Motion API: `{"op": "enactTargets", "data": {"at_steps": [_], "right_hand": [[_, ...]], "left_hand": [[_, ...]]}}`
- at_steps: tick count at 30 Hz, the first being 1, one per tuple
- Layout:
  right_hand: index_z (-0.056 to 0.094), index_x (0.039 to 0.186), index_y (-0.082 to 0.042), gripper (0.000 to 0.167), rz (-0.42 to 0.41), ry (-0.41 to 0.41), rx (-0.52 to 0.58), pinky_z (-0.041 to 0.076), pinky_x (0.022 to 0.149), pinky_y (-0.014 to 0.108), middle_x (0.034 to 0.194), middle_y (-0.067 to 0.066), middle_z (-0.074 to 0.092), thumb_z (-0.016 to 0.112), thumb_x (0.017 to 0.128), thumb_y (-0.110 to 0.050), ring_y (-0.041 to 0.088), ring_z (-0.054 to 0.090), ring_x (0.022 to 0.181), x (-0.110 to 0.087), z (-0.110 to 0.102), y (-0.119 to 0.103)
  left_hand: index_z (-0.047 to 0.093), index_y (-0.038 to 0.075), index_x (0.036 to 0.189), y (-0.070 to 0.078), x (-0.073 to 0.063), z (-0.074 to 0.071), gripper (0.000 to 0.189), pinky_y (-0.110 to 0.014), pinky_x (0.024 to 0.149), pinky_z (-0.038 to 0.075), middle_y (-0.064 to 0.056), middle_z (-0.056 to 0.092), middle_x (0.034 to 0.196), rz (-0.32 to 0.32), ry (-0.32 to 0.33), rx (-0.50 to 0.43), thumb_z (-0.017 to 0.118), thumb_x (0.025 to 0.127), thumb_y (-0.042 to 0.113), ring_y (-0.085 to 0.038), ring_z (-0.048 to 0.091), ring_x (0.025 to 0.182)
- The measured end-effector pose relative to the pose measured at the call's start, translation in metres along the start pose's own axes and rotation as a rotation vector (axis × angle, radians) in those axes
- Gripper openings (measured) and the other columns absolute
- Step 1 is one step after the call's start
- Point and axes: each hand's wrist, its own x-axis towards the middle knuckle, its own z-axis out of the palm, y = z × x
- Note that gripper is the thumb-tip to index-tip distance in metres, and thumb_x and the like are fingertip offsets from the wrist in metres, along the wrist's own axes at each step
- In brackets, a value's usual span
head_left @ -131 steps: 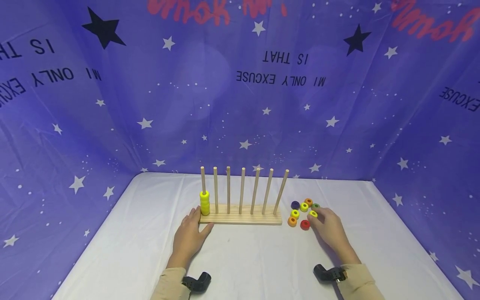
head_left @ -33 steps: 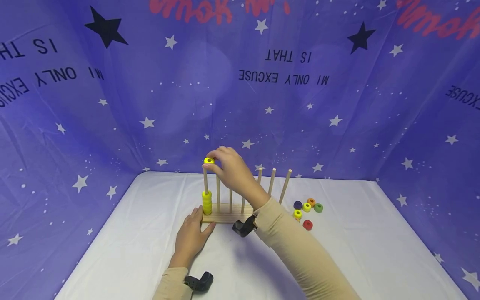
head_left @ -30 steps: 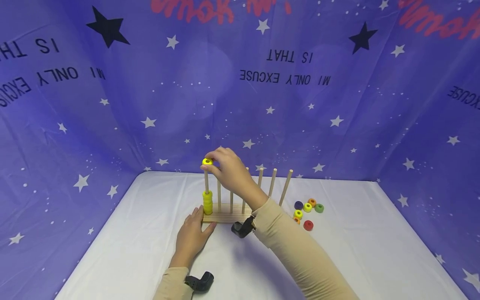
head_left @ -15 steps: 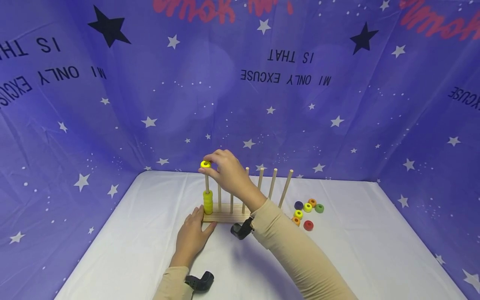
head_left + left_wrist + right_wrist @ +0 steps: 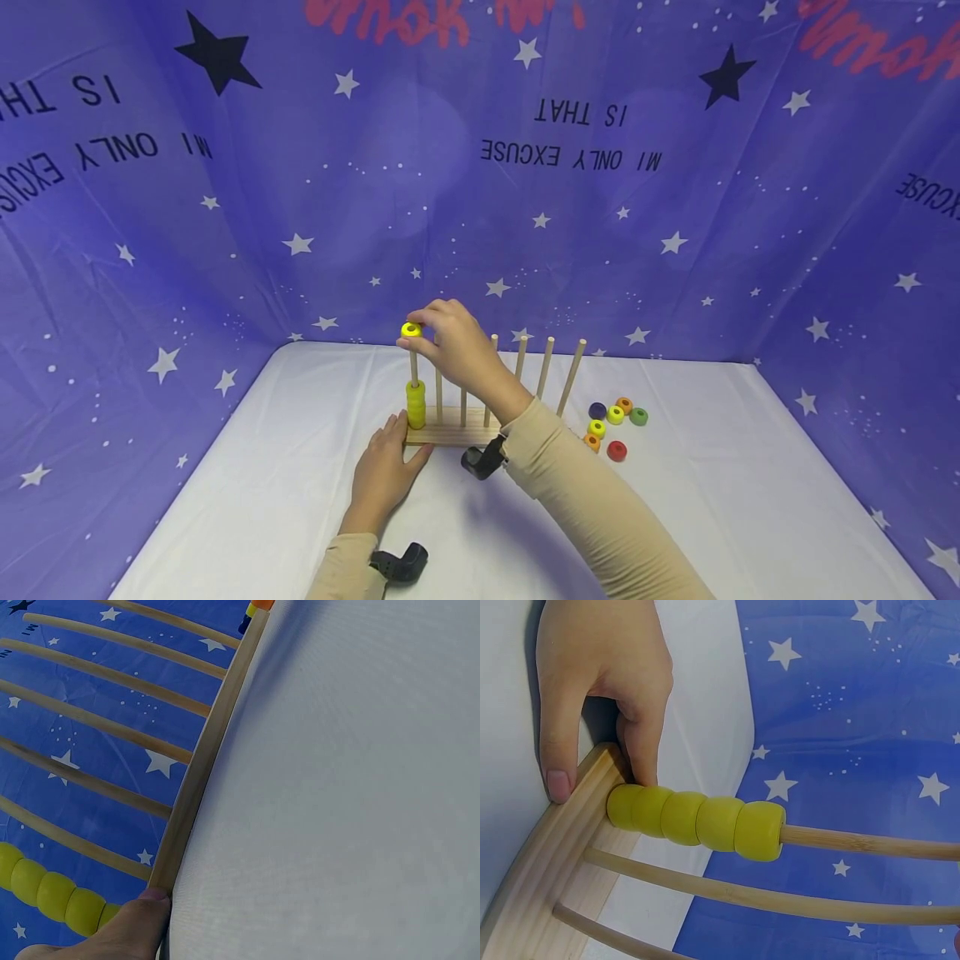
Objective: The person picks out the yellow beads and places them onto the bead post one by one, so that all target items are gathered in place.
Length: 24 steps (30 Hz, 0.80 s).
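Note:
In the head view my right hand (image 5: 461, 350) pinches a yellow bead (image 5: 411, 331) between thumb and fingers, at the top of the leftmost peg of a wooden peg rack. Whether the peg tip is inside the bead's hole cannot be made out. Lower on that peg sits a stack of several yellow beads (image 5: 416, 406). My left hand (image 5: 381, 475) grips the left end of the rack's wooden base (image 5: 450, 431), thumb along the front edge. The right wrist view shows the left hand (image 5: 604, 667) straddling the base end, beside the yellow stack (image 5: 697, 819).
Right of the rack lie loose beads: dark purple (image 5: 597, 411), yellow (image 5: 615, 415), orange (image 5: 625, 406), green (image 5: 638, 417) and red (image 5: 617, 451) among them. The other upright pegs (image 5: 546, 367) bear no beads where visible. A starry blue-purple cloth (image 5: 480, 233) stands behind the white table (image 5: 712, 483).
My right hand has carried a yellow bead from the loose group leftward to the leftmost peg, then shifted it slightly left and down. The left hand has kept its grip on the base.

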Motion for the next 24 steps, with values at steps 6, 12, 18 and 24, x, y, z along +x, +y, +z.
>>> {"op": "enactTargets", "data": {"at_steps": [6,12,18,24], "right_hand": [[0.07,0.122,-0.011,0.042,0.017,-0.015,-0.006,0.051,0.089,0.03,0.111,-0.001,0.069,0.07,0.091,-0.04,0.015,0.057,0.105,-0.001,-0.0003,-0.0001],[0.07,0.122,-0.01,0.042,0.017,-0.017,-0.007,0.051,0.087,0.03,0.109,-0.001,0.069,0.071,0.091,-0.038,0.015,0.057,0.104,-0.0021,-0.0003,0.0005],[0.07,0.122,-0.011,0.042,0.013,-0.027,-0.019,0.051,0.088,0.029,0.109,-0.002,0.069,0.069,0.091,-0.04,0.014,0.057,0.104,-0.0024,-0.0011,0.0006],[0.07,0.121,-0.01,0.04,0.001,-0.017,-0.017,0.052,0.091,0.029,0.111,0.0,0.07,0.068,0.093,-0.037,0.016,0.058,0.106,-0.0025,-0.0033,0.0012]], "left_hand": [[0.039,0.003,0.151,-0.0002,0.0003,0.0011,0.081,-0.06,0.113,0.038,-0.023,0.043,0.153,-0.003,0.0,0.006,0.067,0.091,0.05,-0.046,0.044,0.138],[0.039,0.003,0.151,-0.0011,0.0006,0.0024,0.081,-0.06,0.113,0.037,-0.022,0.043,0.153,-0.006,-0.001,0.006,0.066,0.091,0.05,-0.045,0.043,0.139],[0.04,0.003,0.15,-0.0019,0.001,0.0029,0.081,-0.059,0.113,0.037,-0.021,0.044,0.153,0.0,0.006,0.011,0.066,0.091,0.05,-0.045,0.043,0.139],[0.038,0.002,0.151,-0.0016,0.0002,0.0033,0.082,-0.06,0.113,0.037,-0.022,0.043,0.153,-0.003,0.001,0.023,0.068,0.091,0.049,-0.045,0.043,0.139]]}}
